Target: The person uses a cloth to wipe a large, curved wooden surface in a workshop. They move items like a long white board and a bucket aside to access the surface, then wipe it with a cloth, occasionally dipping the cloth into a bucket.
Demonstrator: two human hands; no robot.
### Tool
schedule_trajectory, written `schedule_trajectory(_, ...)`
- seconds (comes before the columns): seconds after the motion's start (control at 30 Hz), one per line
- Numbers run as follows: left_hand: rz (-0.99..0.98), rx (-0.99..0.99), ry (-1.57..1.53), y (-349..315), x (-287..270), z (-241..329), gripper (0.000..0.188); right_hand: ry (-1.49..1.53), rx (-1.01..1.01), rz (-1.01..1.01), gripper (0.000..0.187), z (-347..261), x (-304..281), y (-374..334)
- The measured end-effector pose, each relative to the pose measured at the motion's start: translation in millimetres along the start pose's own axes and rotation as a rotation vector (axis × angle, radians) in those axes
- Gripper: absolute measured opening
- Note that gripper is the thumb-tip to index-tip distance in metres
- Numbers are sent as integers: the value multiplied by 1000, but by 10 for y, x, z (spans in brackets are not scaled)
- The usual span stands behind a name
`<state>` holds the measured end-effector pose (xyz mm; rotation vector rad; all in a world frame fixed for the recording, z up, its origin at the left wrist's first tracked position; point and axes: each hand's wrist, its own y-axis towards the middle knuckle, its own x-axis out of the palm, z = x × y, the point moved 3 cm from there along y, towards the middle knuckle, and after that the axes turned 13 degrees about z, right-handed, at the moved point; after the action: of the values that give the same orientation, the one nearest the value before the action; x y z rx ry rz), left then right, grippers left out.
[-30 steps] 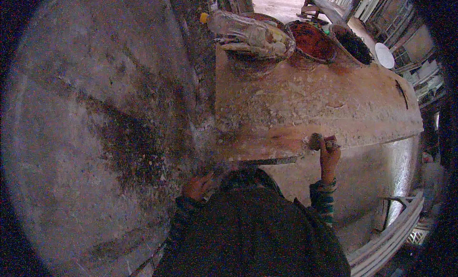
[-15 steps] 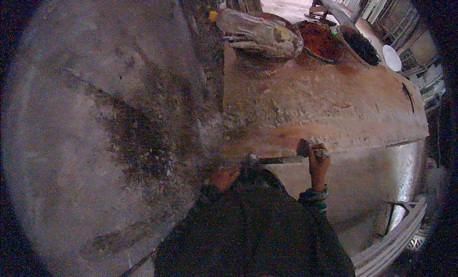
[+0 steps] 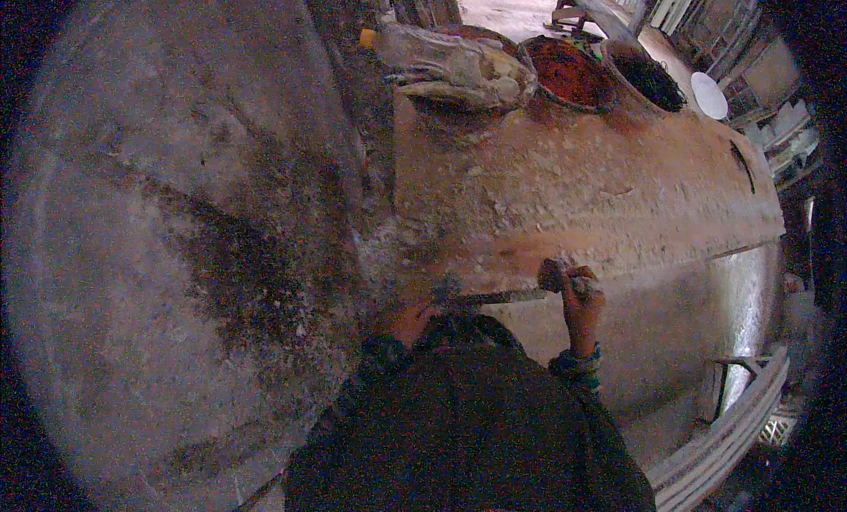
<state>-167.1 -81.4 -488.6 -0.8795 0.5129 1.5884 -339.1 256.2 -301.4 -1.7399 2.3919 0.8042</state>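
Observation:
My right hand (image 3: 582, 311) is closed around a dark brown, blocky tool (image 3: 551, 275) with a pale grip end, whose exact kind I cannot make out. The tool rests against the near edge of a worn brown board-like surface (image 3: 529, 177) strewn with dried crumbs. Lower left of it, my left hand (image 3: 406, 322) is at the same edge, dim and partly shadowed. A greyish lump (image 3: 446, 289) shows at its fingertips; whether the fingers grip it is unclear. Between the hands, a dark strip (image 3: 503, 297) runs along the edge.
At the far side sit a dusty plastic bottle (image 3: 437, 53) with a yellow cap, a bowl of red-orange matter (image 3: 573, 71) and a bowl of black matter (image 3: 651, 80). A white round dish (image 3: 708, 96) is beyond. A stained grey wall-like surface (image 3: 115, 274) fills the left.
The view has shifted slightly, so the bottle and bowls appear farther left. The greyish lump by my left hand also appears farther left. My right hand keeps its hold on the brown tool.

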Motion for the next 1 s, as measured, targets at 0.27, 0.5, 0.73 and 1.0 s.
schedule_trajectory(0.27,0,-45,70,-219,-100,-63,50,29,16,-18,10,113,-153,-69)
schedule_trajectory(0.5,36,-103,59,-162,36,30,52,-141,17,-198,8,-209,55,5)
schedule_trajectory(0.73,16,-111,3,54,407,267,55,11,-126,-169,8,-248,178,14)
schedule_trajectory(1.0,-71,-124,23,-319,559,180,58,-101,-21,-159,11,-344,-17,-155)
